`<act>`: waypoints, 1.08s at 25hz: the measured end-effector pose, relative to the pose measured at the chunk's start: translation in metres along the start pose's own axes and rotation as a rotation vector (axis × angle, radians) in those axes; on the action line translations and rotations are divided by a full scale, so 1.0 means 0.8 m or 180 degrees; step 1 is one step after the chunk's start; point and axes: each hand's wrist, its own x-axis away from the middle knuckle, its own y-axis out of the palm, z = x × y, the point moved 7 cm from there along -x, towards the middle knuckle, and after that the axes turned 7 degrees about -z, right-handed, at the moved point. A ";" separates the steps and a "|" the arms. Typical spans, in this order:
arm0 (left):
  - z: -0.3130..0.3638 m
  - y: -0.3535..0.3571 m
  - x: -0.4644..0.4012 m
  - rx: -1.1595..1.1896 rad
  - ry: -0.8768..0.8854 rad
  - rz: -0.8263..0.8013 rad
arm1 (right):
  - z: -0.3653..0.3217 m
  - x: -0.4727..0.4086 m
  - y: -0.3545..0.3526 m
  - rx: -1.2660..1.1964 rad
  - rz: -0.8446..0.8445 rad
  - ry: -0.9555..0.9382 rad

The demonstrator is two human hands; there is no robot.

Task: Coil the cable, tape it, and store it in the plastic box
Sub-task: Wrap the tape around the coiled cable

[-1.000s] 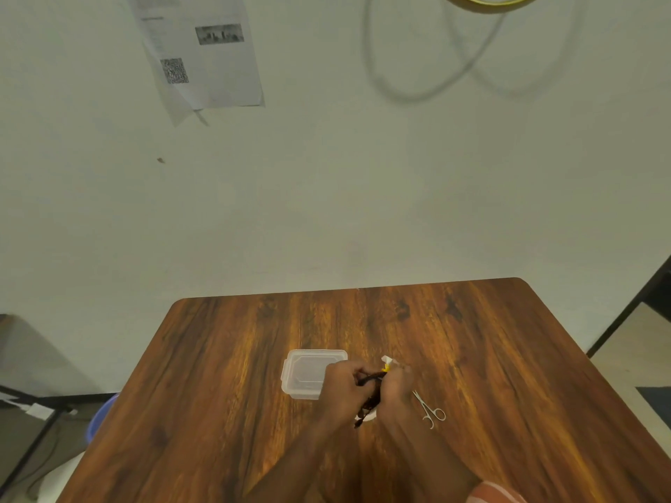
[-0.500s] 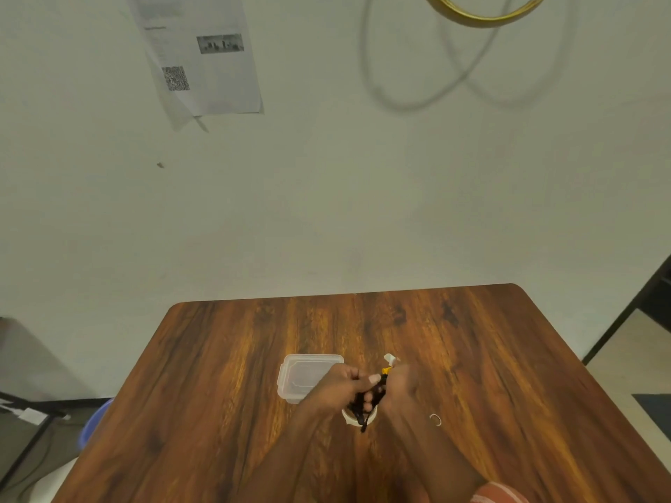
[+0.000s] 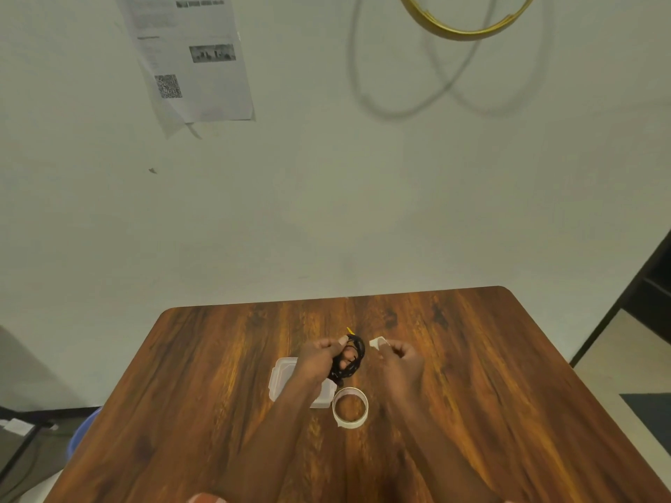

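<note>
Tape roll (image 3: 350, 408) lies beside plastic box (image 3: 281, 379), under left hand (image 3: 315, 361) gripping cable (image 3: 351, 357).

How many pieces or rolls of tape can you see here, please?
2. A tape roll lies flat on the table, just right of the plastic box. A short white tape strip is pinched in the right hand. More may be hidden beneath the arms.

Plastic box (image 3: 281, 375) on table (image 3: 472, 393), tape roll (image 3: 350, 407) just right of it, coiled cable (image 3: 350, 357) above both.
</note>
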 end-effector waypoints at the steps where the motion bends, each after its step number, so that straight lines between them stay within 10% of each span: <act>1: 0.003 -0.002 -0.001 0.0023 0.0021 0.0131 | -0.010 0.008 0.003 0.0162 -0.0025 -0.0131; 14: 0.025 -0.008 0.020 -0.0150 0.0517 0.0739 | -0.018 0.020 0.055 0.0740 -0.0404 0.0040; 27: 0.021 -0.001 0.034 -0.0019 0.0720 0.0662 | 0.011 0.034 0.066 -0.1061 -0.0198 0.1532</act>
